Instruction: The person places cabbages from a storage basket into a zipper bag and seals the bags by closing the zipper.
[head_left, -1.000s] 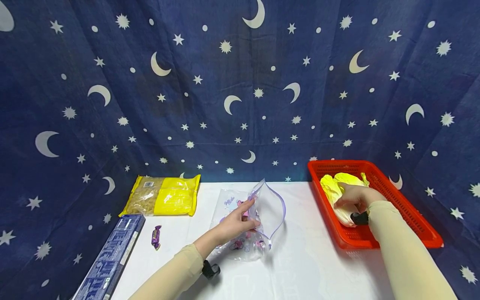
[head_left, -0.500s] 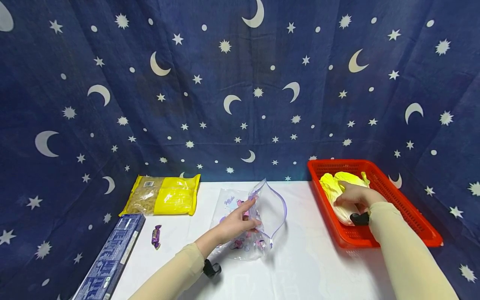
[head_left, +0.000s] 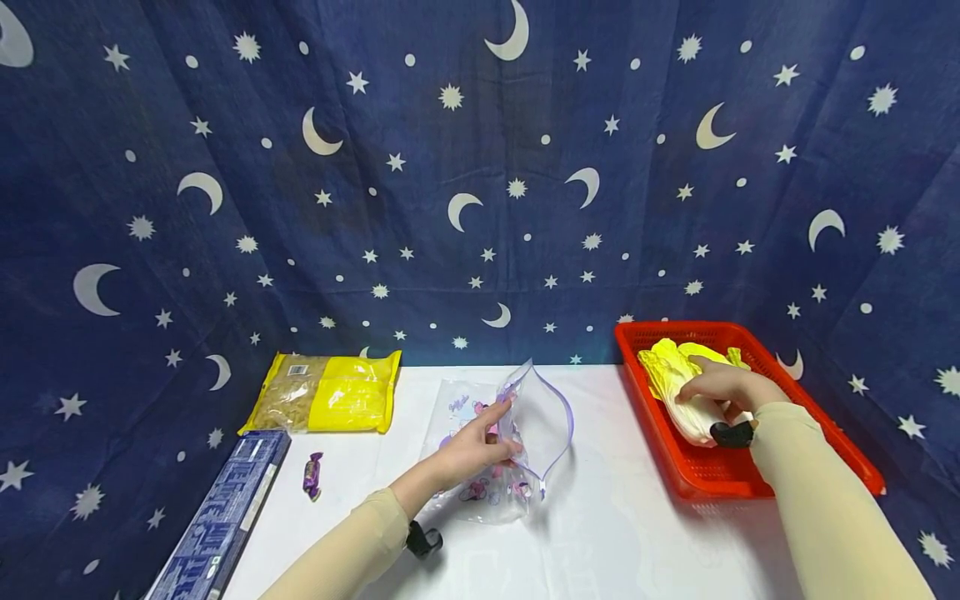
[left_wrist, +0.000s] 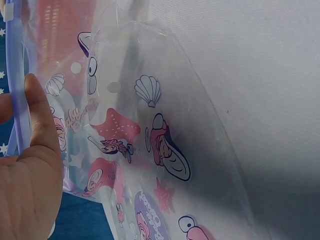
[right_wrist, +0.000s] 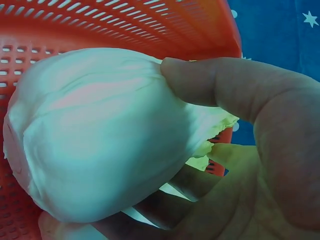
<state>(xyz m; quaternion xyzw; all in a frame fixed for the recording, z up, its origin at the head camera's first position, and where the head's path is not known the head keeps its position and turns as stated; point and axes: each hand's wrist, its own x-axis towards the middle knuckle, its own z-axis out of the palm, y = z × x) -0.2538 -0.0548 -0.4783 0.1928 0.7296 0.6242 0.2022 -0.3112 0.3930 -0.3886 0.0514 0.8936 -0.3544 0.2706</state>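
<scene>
My left hand [head_left: 472,450] pinches the purple-edged mouth of a clear zip bag [head_left: 483,492] printed with pink cartoon sea figures. The bag's mouth gapes toward the right. In the left wrist view the thumb lies against the purple zip strip [left_wrist: 19,75]. Inside the red basket [head_left: 675,475], my right hand [head_left: 731,387] grips a napa cabbage [head_left: 690,417] around its side, thumb on one side and fingers beneath. Its pale base [right_wrist: 100,130] fills the right wrist view. More yellow leaves show behind the hand; whether they belong to a second cabbage I cannot tell.
A yellow packet [head_left: 322,392] with a clear window lies at the back left. In front of it are a long blue box [head_left: 225,517] and a small purple-wrapped candy [head_left: 312,477]. A blue star-and-moon curtain [head_left: 420,208] surrounds the white table [head_left: 600,533].
My right hand has shifted slightly right, and the cabbage in it has risen a little and turned within the basket. The left hand and bag stay nearly still.
</scene>
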